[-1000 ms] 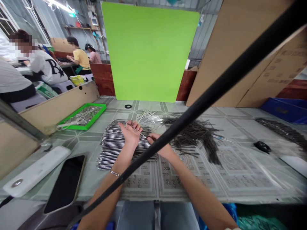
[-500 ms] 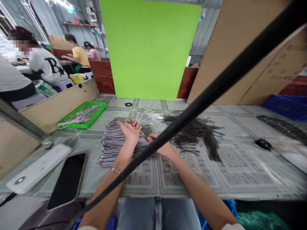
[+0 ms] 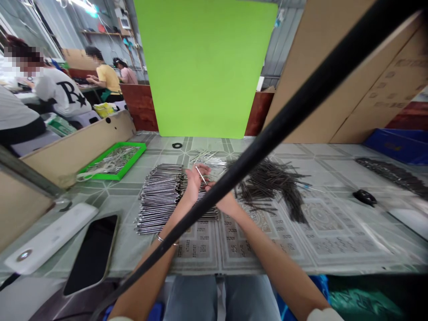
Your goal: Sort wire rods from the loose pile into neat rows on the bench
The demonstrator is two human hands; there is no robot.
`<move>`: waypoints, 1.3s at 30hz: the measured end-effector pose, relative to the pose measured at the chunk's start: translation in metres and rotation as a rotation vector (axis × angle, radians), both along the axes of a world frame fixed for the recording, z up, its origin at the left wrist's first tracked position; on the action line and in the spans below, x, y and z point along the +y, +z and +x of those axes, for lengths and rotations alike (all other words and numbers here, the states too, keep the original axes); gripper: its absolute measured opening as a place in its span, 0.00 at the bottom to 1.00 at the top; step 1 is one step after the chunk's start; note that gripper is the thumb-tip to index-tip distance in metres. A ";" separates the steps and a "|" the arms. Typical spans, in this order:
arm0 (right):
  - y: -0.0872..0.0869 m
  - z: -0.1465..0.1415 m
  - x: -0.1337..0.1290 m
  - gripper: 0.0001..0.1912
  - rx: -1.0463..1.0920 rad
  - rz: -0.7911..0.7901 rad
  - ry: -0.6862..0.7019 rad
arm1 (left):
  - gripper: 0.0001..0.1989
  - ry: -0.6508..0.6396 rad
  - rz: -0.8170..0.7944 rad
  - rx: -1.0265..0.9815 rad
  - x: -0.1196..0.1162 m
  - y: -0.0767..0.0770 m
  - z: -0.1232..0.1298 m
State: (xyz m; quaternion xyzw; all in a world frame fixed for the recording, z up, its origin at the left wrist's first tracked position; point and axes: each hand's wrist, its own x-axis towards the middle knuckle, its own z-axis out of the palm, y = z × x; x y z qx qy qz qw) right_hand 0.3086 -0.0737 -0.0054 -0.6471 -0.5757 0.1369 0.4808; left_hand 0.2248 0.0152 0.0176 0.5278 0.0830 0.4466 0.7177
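A thin, shiny metal rod [image 3: 201,175] slants between my two hands above the work surface. My left hand [image 3: 194,182] has its fingers curled at the rod's upper part. At its lower end my right hand [image 3: 224,200] pinches with closed fingertips, partly hidden behind a black bar. Beneath and left of my hands lies a neat stack of shiny metal rods [image 3: 158,196], laid side by side. A loose heap of dark thin rods [image 3: 267,183] spreads to the right. Beyond my hands sits a small pile of pale, silvery sticks [image 3: 210,159].
The black bar [image 3: 284,125] crosses the view diagonally. A green tray [image 3: 117,174] of small parts, a phone [image 3: 92,254] and a white device [image 3: 50,236] lie left. A black object [image 3: 365,197] and a blue bin [image 3: 394,145] are right. Co-workers sit at far left.
My left hand has moved right, toward my right hand, uncovering more of the stacked rods. The rod between my hands now stands at a steeper slant.
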 end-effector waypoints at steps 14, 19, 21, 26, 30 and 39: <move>-0.002 -0.007 -0.004 0.14 -0.427 -0.055 0.138 | 0.22 0.397 -0.246 -0.184 0.025 0.013 -0.013; -0.007 -0.015 -0.001 0.15 -0.587 -0.045 0.219 | 0.21 0.418 -0.302 -0.168 0.031 0.012 -0.012; -0.009 -0.016 0.000 0.15 -0.619 -0.049 0.222 | 0.22 0.415 -0.324 -0.138 0.031 0.011 -0.010; -0.005 -0.014 0.000 0.15 -0.621 -0.053 0.187 | 0.21 0.403 -0.260 -0.066 0.028 0.005 -0.006; -0.001 0.005 -0.002 0.14 -0.560 0.013 0.039 | 0.21 0.384 -0.196 -0.050 0.027 -0.001 -0.003; -0.016 0.069 0.020 0.19 -0.632 -0.236 -0.395 | 0.22 0.415 -0.121 0.010 0.033 -0.018 0.005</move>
